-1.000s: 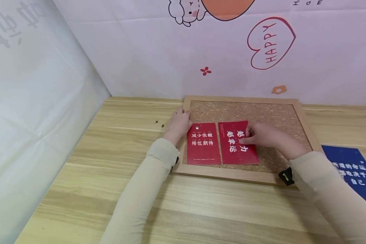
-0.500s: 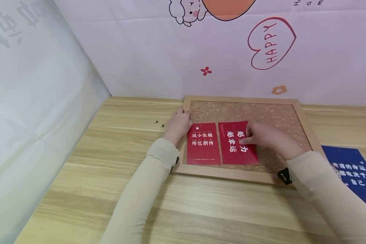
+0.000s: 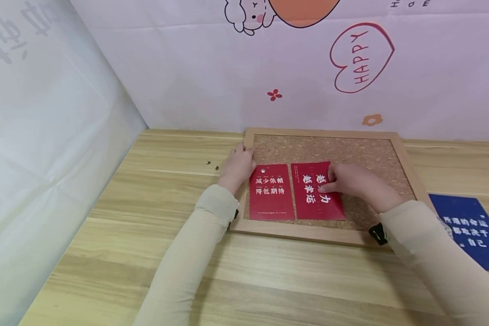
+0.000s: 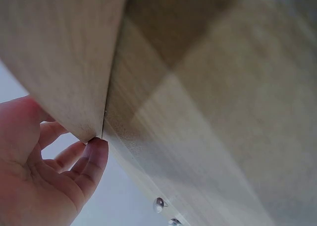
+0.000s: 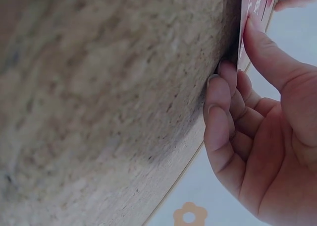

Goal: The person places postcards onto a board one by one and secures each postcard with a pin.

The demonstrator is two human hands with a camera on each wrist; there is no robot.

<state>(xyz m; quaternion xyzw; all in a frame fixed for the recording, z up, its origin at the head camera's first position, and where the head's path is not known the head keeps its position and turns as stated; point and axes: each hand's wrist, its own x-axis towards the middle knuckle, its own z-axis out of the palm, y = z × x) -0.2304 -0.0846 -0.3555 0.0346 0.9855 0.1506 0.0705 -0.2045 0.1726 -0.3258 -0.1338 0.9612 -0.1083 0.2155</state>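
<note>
A cork board (image 3: 366,154) in a pale wood frame lies on the table in the head view. At its left side, my left hand (image 3: 238,166) grips the frame, fingers against the outer edge. One red card (image 3: 271,203) with white characters lies on the cork, with a silver thumbtack (image 3: 262,170) near its top left. Just right of it is a second red card (image 3: 309,212), its characters turned sideways. My right hand (image 3: 352,179) pinches that card's right edge, thumb on the printed face. In the right wrist view, curled fingers (image 5: 220,94) are behind the card, near the cork.
Two loose thumbtacks (image 3: 217,168) lie on the table left of the board. A blue card (image 3: 472,226) lies at the right, partly behind the right sleeve. White printed cloth (image 3: 301,68) hangs behind the table. Black wrist straps show under both sleeves.
My right wrist has shifted slightly to the left, while its fingers stay at the second red card. The left hand and the board look unchanged.
</note>
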